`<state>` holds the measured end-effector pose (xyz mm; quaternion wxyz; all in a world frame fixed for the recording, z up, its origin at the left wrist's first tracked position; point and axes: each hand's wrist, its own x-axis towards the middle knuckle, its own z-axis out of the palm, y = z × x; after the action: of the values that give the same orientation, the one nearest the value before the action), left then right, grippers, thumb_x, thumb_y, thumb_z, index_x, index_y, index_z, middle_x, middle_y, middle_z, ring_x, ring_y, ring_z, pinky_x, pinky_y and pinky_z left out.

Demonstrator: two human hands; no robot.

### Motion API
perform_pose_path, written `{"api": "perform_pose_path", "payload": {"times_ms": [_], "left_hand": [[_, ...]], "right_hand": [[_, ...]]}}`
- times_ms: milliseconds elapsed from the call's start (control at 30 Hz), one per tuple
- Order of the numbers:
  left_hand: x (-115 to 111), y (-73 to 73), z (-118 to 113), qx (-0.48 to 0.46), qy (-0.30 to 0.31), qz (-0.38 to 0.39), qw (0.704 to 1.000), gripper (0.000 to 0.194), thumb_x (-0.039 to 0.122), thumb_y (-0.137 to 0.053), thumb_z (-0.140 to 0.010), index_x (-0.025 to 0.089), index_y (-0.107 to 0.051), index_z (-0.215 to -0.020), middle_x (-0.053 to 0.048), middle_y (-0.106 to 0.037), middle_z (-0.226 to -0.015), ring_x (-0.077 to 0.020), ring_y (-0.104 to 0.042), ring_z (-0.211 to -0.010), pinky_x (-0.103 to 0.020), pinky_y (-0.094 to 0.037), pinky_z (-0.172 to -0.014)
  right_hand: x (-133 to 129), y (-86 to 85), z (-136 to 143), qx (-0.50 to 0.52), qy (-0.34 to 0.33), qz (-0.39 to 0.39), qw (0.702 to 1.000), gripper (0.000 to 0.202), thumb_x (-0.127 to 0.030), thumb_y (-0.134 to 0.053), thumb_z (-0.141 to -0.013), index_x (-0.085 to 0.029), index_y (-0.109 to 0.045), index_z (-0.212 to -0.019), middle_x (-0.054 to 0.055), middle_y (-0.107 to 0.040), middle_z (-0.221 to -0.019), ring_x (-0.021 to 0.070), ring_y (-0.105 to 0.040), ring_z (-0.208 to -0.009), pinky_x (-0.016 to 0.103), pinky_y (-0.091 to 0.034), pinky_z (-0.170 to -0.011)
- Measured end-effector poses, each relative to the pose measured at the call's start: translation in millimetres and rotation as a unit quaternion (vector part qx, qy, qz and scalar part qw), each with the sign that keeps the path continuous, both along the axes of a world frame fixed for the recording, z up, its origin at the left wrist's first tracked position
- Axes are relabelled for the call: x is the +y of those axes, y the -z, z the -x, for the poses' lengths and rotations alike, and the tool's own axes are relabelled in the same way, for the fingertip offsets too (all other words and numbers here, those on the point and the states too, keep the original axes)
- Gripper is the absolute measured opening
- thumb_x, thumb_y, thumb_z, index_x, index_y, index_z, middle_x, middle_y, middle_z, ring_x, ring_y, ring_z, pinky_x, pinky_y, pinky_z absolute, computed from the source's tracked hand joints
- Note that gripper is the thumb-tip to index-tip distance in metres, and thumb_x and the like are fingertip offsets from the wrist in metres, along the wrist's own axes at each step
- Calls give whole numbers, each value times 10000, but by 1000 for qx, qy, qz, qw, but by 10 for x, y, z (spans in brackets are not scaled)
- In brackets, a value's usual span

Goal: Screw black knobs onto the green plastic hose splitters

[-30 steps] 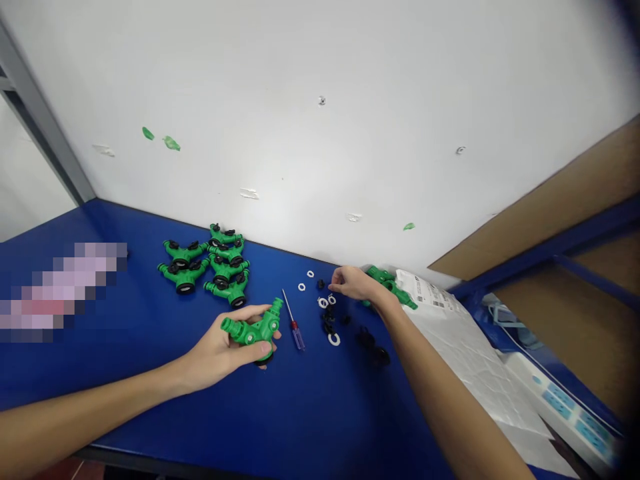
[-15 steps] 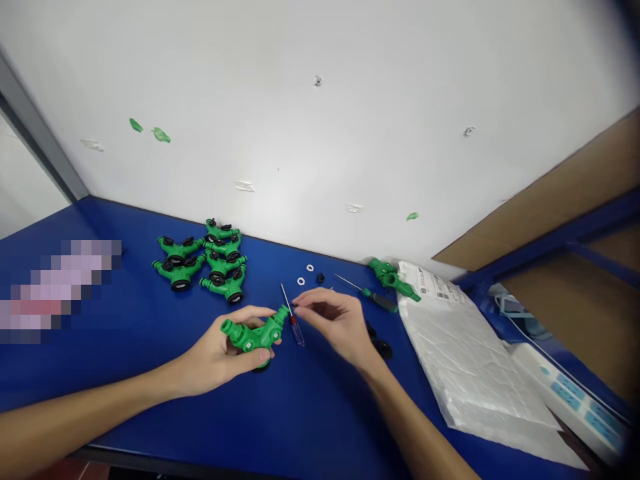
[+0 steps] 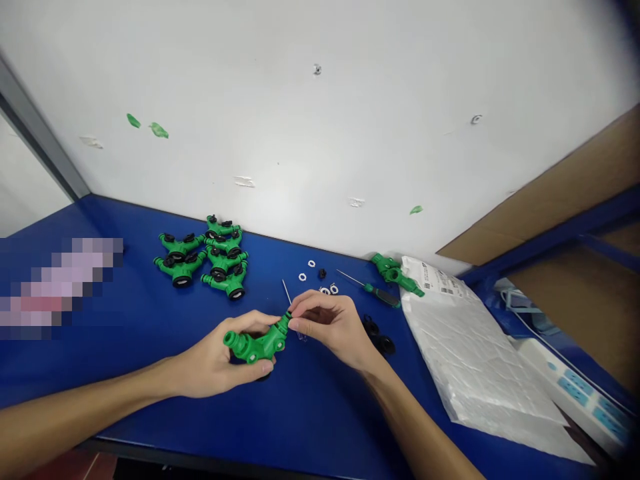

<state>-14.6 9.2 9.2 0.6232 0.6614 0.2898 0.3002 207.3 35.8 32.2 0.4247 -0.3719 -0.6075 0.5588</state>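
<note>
My left hand (image 3: 220, 357) is wrapped round a green plastic Y-shaped hose splitter (image 3: 263, 345), tilted above the blue table. The fingers and thumb of my right hand (image 3: 325, 323) are pinched at the tip of the splitter's right-hand arm. Between them a small black O-ring (image 3: 289, 315) sits at that tip, mostly covered by the fingertips. Behind my right hand lies a screwdriver (image 3: 286, 291) with a clear handle, its shaft showing and its handle largely hidden.
Several green splitters with black valve knobs (image 3: 225, 283) stand at the back left. Right of centre lie white rings (image 3: 312, 264), a small black part (image 3: 323, 273), a green-and-black screwdriver (image 3: 383, 294), black parts (image 3: 383, 342), bare green splitters (image 3: 395, 273), a white padded bag (image 3: 470, 353) and a power strip (image 3: 570, 387).
My right hand has moved slightly left, bringing the black O-ring from just beside the splitter's arm onto its tip. The left hand still holds the splitter, nearly in place.
</note>
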Motion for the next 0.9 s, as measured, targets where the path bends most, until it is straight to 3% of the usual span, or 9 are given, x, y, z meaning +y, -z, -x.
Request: {"api": "perform_pose_path", "payload": {"times_ms": [167,267,400,500,700,900], "left_hand": [[3,-21,2,19,73,-48,996,460,222,-628,-869,194,-531,-1317,-68,-663,-949,-194,-644,-828,-335,-521,-746],[0,-20,4,-3,85,29,996,411,245,-662,-850,187,-592,-1250,-92,-676,-1005,-208,-660,-858,-337,-540,-739],[-5,11,20,-96,95,148,980,407,271,-695,-843,195,-610,-1234,-123,-693,-1088,-224,-690,-892,-336,-559,-730],[9,30,21,-155,84,196,965,441,254,-717,-830,192,-602,-1251,-135,-705,-1077,-224,-700,-860,-342,-572,-698],[53,-18,14,-180,49,219,958,449,236,-744,-808,160,-617,-1231,-147,-707,-1060,-227,-697,-850,-354,-580,-697],[46,-44,13,-185,58,231,954,446,233,-747,-807,169,-615,-1228,-138,-714,-1053,-220,-700,-849,-340,-582,-685]], "right_hand": [[3,-44,-74,-53,-67,64,994,228,-266,-872,-637,-197,-787,-838,-4,-647,-716,110,-583,-606,233,-500,-548],[13,-19,-103,-55,-92,50,993,192,-277,-857,-666,-208,-805,-837,3,-652,-732,101,-564,-597,226,-479,-530],[27,79,-88,55,-112,70,990,197,-324,-888,-623,-219,-805,-768,14,-668,-743,107,-571,-595,246,-490,-547],[3,118,-38,89,-80,48,992,202,-338,-886,-633,-234,-808,-787,10,-656,-722,106,-558,-586,249,-478,-543],[-72,51,24,14,41,-87,995,197,-331,-857,-685,-253,-817,-862,12,-645,-652,119,-537,-550,261,-459,-506],[-63,42,18,18,98,-48,994,261,-332,-916,-567,-212,-772,-748,-4,-658,-591,130,-575,-501,263,-498,-484]]}}
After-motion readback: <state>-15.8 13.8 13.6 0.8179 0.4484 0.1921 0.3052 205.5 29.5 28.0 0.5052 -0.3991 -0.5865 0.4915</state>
